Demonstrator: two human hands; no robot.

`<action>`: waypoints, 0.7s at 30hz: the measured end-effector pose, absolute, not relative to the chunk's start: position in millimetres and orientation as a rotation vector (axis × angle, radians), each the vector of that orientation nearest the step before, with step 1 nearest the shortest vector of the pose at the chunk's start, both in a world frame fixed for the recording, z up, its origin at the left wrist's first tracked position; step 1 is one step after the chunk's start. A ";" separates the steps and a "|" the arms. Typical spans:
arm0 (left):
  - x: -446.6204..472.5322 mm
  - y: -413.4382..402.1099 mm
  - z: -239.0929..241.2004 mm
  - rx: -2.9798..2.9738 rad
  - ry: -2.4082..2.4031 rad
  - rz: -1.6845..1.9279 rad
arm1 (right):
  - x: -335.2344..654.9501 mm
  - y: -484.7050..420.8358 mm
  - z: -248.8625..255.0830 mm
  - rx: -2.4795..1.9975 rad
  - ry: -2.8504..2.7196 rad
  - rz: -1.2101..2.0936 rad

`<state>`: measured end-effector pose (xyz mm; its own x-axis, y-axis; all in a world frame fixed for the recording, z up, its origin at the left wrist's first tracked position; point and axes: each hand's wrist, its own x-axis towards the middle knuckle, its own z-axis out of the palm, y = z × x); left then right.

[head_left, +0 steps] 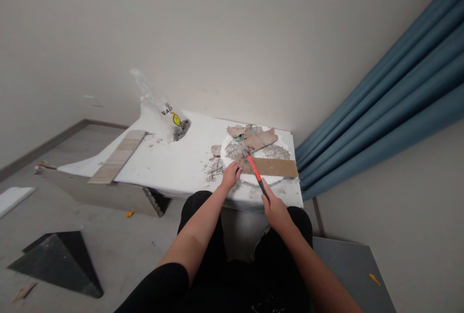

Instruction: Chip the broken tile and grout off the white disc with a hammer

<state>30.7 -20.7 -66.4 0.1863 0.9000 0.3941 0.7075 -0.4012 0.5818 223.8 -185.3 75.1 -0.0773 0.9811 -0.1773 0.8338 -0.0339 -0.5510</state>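
My right hand (276, 209) is wrapped round the black grip of a hammer (254, 166) with a red and black handle. The hammer's head rests among grey-brown crumbs near the left end of a flat brown strip (279, 167). Beside that end, my left hand (231, 175) has its fingers curled at a crumbly grey-brown piece (240, 161); what they grip is hidden. Just beyond the hammer lie torn, flat brown pieces (261, 139) and loose grey crumbs (276, 152). They sit on a white round sheet (232, 139).
A white-covered low table (181, 163) stands against the wall. On it are a clear plastic bag (168, 117) with dark contents and a wood-look plank (119, 156). Blue curtains (384, 76) hang at right. Dark angled panels (58, 262) lie on the floor.
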 end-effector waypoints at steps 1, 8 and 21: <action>30.7 -20.4 -67.2 2.205 1.529 1.034 | 223.9 -185.0 74.5 -1.931 -1.971 0.793; 29.4 -21.3 -70.0 2.214 1.496 1.101 | 224.8 -182.8 74.4 -1.922 -1.959 0.795; 21.4 -21.8 -59.8 2.136 1.409 1.040 | 220.2 -184.6 72.1 -2.023 -2.087 0.751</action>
<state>21.4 -21.8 -59.8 0.2244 0.9004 0.3728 0.6215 -0.4269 0.6569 220.2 -184.6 72.1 -0.0866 0.9672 -0.2388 0.8976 -0.0282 -0.4399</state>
